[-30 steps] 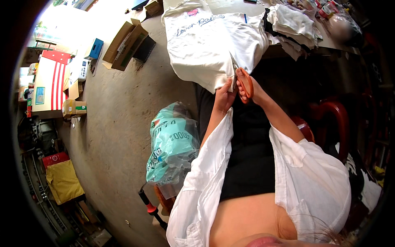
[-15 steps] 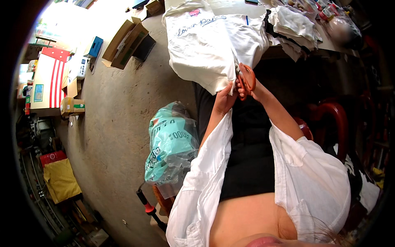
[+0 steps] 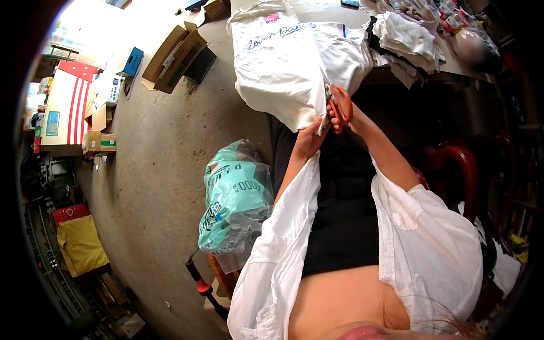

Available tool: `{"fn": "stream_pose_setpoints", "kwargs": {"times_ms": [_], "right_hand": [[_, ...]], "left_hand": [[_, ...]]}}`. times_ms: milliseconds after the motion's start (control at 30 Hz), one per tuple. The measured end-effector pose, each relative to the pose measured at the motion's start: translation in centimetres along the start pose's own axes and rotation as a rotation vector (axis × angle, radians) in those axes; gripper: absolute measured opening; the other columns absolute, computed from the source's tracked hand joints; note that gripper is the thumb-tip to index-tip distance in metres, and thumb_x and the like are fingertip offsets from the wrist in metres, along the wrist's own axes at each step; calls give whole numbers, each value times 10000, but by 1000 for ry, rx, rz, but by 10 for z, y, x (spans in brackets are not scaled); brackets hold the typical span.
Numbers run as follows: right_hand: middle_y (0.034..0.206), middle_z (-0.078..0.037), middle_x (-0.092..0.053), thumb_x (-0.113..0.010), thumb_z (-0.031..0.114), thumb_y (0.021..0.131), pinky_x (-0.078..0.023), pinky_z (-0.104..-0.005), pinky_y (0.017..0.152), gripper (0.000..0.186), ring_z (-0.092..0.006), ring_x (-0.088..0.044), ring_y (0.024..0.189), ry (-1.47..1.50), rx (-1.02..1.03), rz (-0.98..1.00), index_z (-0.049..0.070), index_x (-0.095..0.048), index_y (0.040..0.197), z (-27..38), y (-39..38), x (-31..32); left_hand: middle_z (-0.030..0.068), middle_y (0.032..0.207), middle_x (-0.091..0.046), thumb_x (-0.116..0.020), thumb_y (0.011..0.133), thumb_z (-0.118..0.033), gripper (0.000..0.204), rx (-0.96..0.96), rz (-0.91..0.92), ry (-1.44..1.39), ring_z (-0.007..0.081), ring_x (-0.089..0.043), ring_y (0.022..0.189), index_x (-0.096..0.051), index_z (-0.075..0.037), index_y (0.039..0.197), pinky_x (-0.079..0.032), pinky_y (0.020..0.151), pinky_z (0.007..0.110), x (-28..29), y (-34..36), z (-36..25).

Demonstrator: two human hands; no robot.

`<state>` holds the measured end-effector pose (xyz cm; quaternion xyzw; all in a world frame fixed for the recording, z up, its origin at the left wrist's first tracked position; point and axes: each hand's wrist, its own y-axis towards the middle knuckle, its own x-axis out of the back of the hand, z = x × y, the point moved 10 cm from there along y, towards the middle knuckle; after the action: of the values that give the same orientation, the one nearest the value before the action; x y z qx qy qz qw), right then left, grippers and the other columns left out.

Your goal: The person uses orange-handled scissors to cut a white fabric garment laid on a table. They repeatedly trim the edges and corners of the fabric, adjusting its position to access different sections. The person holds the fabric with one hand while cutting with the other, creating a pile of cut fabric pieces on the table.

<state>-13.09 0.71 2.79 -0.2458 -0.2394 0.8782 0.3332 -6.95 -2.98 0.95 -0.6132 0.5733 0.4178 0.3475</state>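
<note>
A white printed sweatshirt (image 3: 277, 68) hangs over the table's near edge toward me. My left hand (image 3: 309, 137) is closed on its lower edge, the cloth pinched between thumb and fingers. Close beside it, my right hand (image 3: 341, 116) grips a pair of scissors with orange-red handles (image 3: 344, 103). The metal blades lie against the right side of the cloth near its lower corner. How far the blades are apart is hard to make out, and some of the right fingers are hidden behind the handles.
A pile of white and dark cloth (image 3: 405, 39) lies on the table (image 3: 453, 63) to the right. Left of my legs stands a teal and clear plastic bag (image 3: 235, 198). A cardboard box (image 3: 173, 59) sits on the floor farther left, and a dark red wooden chair (image 3: 462, 161) at right.
The whole view has shifted slightly. Both hands stay at the sweatshirt's lower edge, and the scissors' handles look closer together and turned a little.
</note>
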Motion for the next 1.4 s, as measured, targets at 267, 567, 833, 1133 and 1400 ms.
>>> {"fn": "stream_pose_setpoints", "kwargs": {"times_ms": [267,567,833,1133,1400], "right_hand": [[546,51,-367,-509,734,760,-326,-210,360,622,-64,-365,383,-44,15,-71,126,-412,675,6,14,5],[579,57,-378,-514,702,785,-302,-186,357,592,-47,-339,387,52,-27,-36,118,-443,722,11,18,-3],[678,37,-390,-489,584,874,-336,-155,381,541,-25,-371,468,-29,60,-8,124,-424,1150,18,38,4],[602,47,-427,-451,647,855,-362,-209,397,546,-55,-421,427,-134,-49,36,103,-460,823,7,20,-1],[633,45,-432,-500,696,798,-392,-225,425,600,-57,-445,453,-209,-29,-13,99,-476,846,-11,20,6]], "left_hand": [[102,1203,-542,-471,948,-200,421,-45,-107,8,213,-537,1094,-398,11,1306,-368,1004,361,22,1,2],[98,1243,-522,-480,941,-180,456,-65,-25,-71,210,-487,1171,-355,-12,1347,-294,1074,370,6,-4,1],[100,1245,-523,-472,941,-163,431,-49,-38,-83,210,-477,1188,-377,-3,1330,-283,1090,386,11,-4,10],[142,1204,-556,-467,945,-154,372,34,-378,-34,236,-555,1098,-433,29,1267,-443,968,394,79,-12,34],[128,886,-510,-650,792,-128,257,-388,-1266,1167,283,-513,880,-467,5,915,-420,800,385,104,-71,-43]]}}
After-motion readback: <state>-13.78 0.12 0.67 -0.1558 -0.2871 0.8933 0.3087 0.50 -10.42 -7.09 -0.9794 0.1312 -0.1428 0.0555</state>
